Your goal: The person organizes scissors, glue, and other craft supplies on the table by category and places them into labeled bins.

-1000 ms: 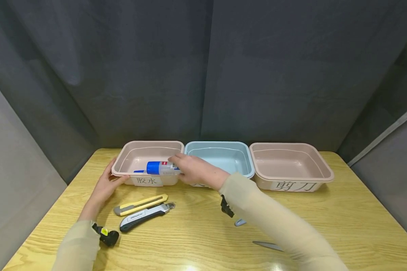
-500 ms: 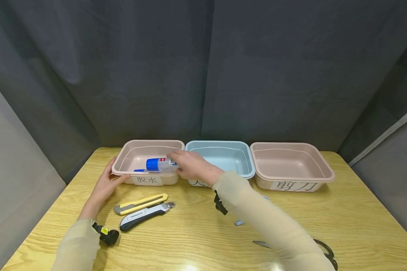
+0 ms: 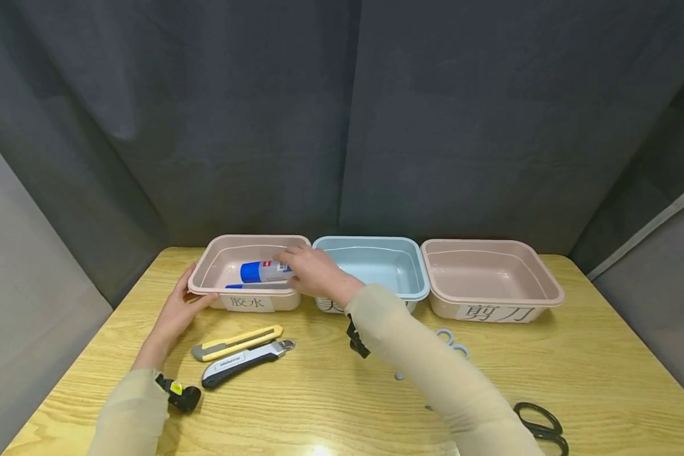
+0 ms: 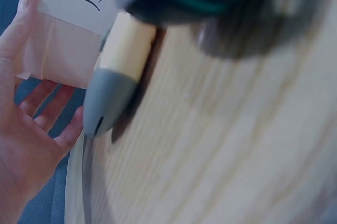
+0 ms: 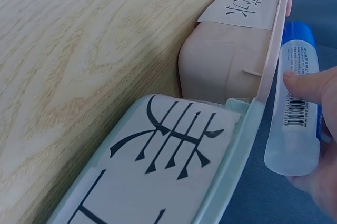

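Right hand curled round a smooth, rounded plastic bottle (image 3: 268, 272) at the mouth of a glossy pink bin (image 3: 286, 303).

Held by the right hand (image 3: 315, 269), it lies nearly level: translucent barrel, barcode label, red mark, blue cap pointing leftward from the grip. Right of the grip sits a light-blue bin (image 3: 376, 256); further left, the left hand (image 3: 177, 313) holds the pink bin's corner, thumb on the rim. Behind everything hangs soft dark cloth (image 3: 251, 126).

Cream sleeves (image 3: 444, 367) meet black wrist cameras (image 3: 188, 400), the left one marked yellow.
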The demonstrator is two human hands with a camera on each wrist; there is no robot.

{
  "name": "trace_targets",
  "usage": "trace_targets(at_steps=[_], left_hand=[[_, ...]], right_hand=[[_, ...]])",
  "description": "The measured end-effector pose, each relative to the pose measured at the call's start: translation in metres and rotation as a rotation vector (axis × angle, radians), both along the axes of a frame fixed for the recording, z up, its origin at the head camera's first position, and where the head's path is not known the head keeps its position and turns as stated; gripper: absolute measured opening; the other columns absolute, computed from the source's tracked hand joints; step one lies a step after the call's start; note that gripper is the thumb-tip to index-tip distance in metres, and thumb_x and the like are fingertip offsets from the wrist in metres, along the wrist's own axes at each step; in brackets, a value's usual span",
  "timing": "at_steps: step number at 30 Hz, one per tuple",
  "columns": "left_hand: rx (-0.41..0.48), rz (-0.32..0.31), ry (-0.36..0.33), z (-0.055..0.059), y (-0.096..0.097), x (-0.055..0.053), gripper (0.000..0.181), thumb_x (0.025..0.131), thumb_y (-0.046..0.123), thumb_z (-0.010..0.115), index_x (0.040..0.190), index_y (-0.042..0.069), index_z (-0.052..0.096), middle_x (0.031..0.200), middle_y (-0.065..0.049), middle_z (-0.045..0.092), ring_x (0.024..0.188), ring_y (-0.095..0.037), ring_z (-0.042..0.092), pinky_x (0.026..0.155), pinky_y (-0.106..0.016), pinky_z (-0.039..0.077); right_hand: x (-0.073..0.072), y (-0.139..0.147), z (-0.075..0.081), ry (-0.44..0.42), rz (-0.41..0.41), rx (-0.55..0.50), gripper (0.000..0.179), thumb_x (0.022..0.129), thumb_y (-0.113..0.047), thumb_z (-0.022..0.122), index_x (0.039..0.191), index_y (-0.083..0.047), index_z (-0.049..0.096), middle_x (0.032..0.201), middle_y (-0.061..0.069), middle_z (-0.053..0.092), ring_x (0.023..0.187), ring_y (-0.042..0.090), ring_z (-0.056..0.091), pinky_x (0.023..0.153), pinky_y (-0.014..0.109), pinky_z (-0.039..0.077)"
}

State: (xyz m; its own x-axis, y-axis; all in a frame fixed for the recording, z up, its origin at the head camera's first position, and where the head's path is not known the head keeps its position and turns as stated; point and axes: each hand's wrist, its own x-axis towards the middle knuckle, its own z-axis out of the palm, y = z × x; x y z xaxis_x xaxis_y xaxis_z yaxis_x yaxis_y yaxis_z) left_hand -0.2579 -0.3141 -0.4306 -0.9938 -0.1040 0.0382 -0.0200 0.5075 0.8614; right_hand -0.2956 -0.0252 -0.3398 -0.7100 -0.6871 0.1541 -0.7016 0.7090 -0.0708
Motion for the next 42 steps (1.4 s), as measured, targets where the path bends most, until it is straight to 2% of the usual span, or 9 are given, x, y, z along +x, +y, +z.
trace_targets(at_steps=[9,17,23,31,38,42], left_hand=[[-0.004,0.008,-0.011,0.000,-0.001,0.000,0.096,0.078,0.049,0.064,0.147,0.027,0.000,0.151,-0.014,0.015,0.128,-0.039,0.027,0.103,-0.061,0.020],[-0.011,0.009,-0.017,-0.002,-0.001,-0.001,0.098,0.077,0.051,0.064,0.147,0.028,-0.001,0.151,-0.013,0.014,0.129,-0.038,0.026,0.104,-0.060,0.020],[-0.013,-0.003,0.016,-0.003,-0.002,-0.001,0.096,0.079,0.047,0.064,0.147,0.026,0.001,0.151,-0.014,0.015,0.127,-0.039,0.028,0.104,-0.059,0.021],[0.009,0.001,0.033,-0.002,-0.001,-0.002,0.095,0.079,0.045,0.065,0.148,0.024,0.002,0.149,-0.016,0.018,0.125,-0.038,0.030,0.103,-0.059,0.023],[0.014,-0.008,0.022,-0.001,-0.001,0.000,0.094,0.080,0.043,0.065,0.147,0.026,0.002,0.149,-0.016,0.019,0.125,-0.037,0.030,0.103,-0.058,0.022],[0.000,-0.003,0.018,-0.002,-0.001,0.000,0.094,0.080,0.045,0.065,0.147,0.027,0.001,0.149,-0.015,0.019,0.125,-0.038,0.030,0.103,-0.060,0.021]], right_hand=[[-0.007,-0.010,-0.005,-0.072,-0.020,-0.042,0.053,0.086,-0.022,0.063,0.134,-0.016,0.044,0.133,0.002,0.049,0.121,0.019,0.045,0.101,0.039,0.038],[-0.010,-0.021,-0.008,-0.098,-0.035,-0.058,0.052,0.087,-0.023,0.062,0.135,-0.016,0.044,0.133,0.002,0.049,0.119,0.019,0.046,0.103,0.035,0.036],[-0.011,-0.029,-0.007,-0.150,-0.059,-0.099,0.053,0.085,-0.021,0.065,0.134,-0.018,0.046,0.132,0.005,0.044,0.111,0.016,0.048,0.099,0.032,0.041],[-0.016,-0.040,-0.006,-0.200,-0.101,-0.100,0.046,0.084,-0.020,0.066,0.127,-0.018,0.052,0.124,0.001,0.052,0.108,0.014,0.050,0.098,0.030,0.041],[-0.022,-0.047,-0.009,-0.225,-0.124,-0.114,0.047,0.085,-0.022,0.064,0.129,-0.015,0.051,0.126,0.003,0.052,0.110,0.015,0.051,0.096,0.030,0.042],[-0.022,-0.050,-0.014,-0.245,-0.128,-0.088,0.044,0.087,-0.021,0.062,0.129,-0.013,0.051,0.123,0.005,0.054,0.110,0.016,0.051,0.097,0.029,0.042]])
